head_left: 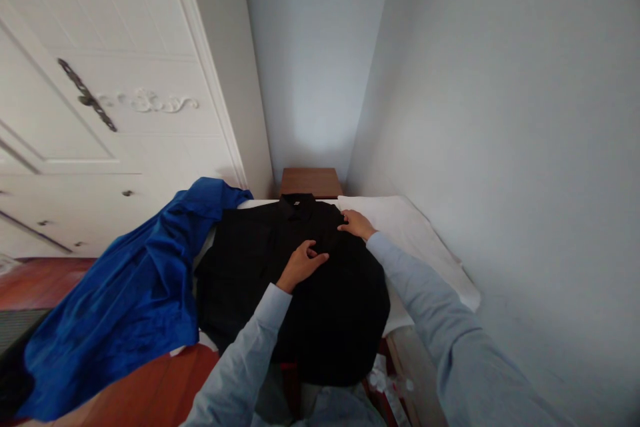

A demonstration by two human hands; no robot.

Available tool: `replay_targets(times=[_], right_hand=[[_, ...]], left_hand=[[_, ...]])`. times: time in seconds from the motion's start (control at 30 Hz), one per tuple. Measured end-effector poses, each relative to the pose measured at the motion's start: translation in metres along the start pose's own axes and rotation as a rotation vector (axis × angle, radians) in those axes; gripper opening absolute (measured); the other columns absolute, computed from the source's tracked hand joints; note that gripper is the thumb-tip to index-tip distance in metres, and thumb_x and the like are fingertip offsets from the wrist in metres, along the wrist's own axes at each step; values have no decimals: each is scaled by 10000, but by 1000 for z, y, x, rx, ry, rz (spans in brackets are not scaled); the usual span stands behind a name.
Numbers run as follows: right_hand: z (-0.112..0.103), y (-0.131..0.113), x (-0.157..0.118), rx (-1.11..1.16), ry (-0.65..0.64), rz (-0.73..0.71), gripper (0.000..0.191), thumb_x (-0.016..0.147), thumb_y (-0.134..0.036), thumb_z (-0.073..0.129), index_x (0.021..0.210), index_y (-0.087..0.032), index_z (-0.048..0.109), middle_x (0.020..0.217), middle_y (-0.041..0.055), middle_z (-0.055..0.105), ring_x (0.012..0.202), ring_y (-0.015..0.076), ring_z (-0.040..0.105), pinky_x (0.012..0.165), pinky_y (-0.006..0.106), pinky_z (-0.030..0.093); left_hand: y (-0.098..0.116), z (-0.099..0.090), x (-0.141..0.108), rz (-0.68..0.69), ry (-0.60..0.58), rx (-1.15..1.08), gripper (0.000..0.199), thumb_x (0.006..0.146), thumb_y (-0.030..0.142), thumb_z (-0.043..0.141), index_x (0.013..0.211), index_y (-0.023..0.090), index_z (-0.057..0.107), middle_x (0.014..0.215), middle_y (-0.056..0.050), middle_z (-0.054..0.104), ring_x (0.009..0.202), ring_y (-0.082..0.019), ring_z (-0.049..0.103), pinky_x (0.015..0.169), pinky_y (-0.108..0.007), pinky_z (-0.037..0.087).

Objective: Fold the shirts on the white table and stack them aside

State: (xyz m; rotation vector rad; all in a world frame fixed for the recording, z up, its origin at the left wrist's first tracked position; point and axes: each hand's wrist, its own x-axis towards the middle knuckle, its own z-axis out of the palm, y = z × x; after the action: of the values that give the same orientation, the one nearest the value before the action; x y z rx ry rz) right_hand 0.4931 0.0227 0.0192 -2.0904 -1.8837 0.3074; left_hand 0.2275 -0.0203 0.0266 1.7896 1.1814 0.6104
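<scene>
A black collared shirt (240, 247) lies spread out, its collar at the far end and its lower part hanging over the near edge. My left hand (303, 264) is over the middle of the shirt, thumb and forefinger apart, with no cloth visible between them. Farther off, my right hand (358, 224) rests at the shirt's right shoulder. Its fingers are bent and its thumb stands apart from them; whether the fingertips press on the cloth is hard to see.
Left of the black shirt, a blue garment (145, 287) drapes down towards the wooden floor (165, 387). White cloth (400, 220) covers the surface at right, beside the grey wall (525, 147). A white wardrobe (150, 27) stands at left, and a brown wooden top (311, 181) sits in the corner.
</scene>
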Motion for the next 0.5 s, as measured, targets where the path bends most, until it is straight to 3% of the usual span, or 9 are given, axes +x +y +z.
replay_targets(times=[0.1,0.23,0.33,0.43,0.5], right_hand=[[0,-2,-1,-8,0,-13,331,871,-151,655,1199,-190,677,990,62,747,956,201,670,876,293,462],[-2,-3,-2,-28,5,-11,293,901,-114,572,1149,-194,706,995,70,752,973,208,676,883,293,464],[-3,-2,-4,-46,2,-7,314,889,-187,642,1200,-178,688,1081,102,734,1016,232,671,899,309,476],[-2,-1,-5,-64,-6,-10,375,859,-250,714,1223,-166,684,1147,134,713,1043,254,668,919,330,485],[0,-2,-6,-74,-1,-20,296,885,-212,671,1177,-188,714,1137,124,724,1074,256,662,958,339,470]], left_hand=[[0,2,-2,-37,-3,6,495,817,441,735,1201,141,648,924,-75,756,861,-227,723,801,-315,537],[-2,3,4,-27,-31,1,389,828,262,715,1188,130,650,896,-76,769,845,-220,734,790,-302,543],[-4,3,9,-2,-36,-6,405,781,111,704,1181,144,653,871,-53,770,826,-200,737,764,-282,548],[-5,5,11,21,-3,15,413,754,65,707,1156,154,668,888,-47,763,836,-188,732,775,-278,551],[-5,7,11,26,13,26,403,748,65,717,1138,156,678,907,-53,759,853,-190,729,797,-287,552]])
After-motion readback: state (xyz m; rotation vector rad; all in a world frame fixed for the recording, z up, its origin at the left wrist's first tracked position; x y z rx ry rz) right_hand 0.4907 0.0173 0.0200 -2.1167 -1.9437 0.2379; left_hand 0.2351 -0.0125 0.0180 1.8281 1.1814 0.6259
